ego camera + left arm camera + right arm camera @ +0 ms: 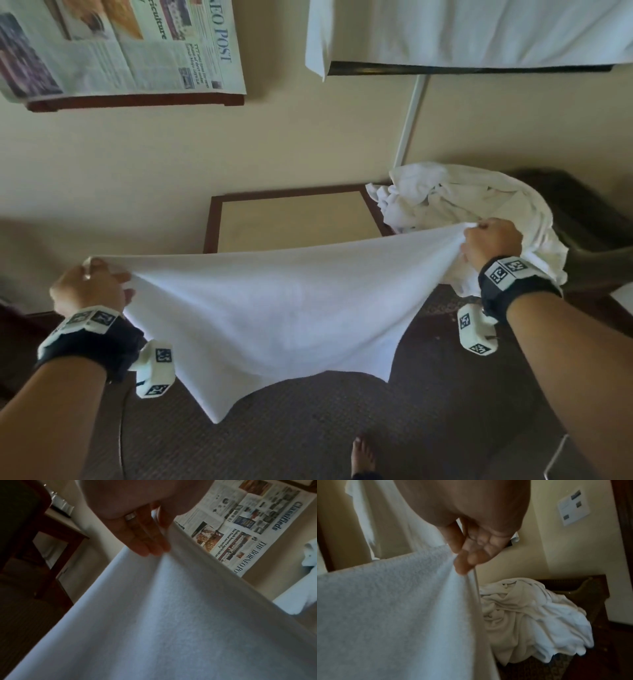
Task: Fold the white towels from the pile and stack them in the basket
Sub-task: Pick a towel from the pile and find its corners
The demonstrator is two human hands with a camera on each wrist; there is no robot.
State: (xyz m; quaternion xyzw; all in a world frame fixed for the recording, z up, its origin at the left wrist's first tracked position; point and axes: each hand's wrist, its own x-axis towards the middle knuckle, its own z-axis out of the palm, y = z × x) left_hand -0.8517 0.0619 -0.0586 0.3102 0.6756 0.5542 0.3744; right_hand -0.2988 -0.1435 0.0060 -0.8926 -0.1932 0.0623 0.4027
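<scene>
Head view: our left hand (89,287) and right hand (491,245) pinching a stretched terry towel (274,308), crumpled towel pile (462,212) behind, newspaper (120,48) beyond.

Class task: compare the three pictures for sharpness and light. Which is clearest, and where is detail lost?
Head view: clearest, the towel evenly lit, straight edges bowed by the wide lens. Left wrist view: towel soft, dim left side, newspaper headlines readable. Right wrist view: blurred throughout, the pile smeared.

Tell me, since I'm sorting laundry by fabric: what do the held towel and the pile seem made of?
The held towel looks like white terry cloth: matte, nubby, looped surface, draping softly. The pile seems similar soft white cloth, crumpled in folds; its weave is too blurred to confirm.
</scene>
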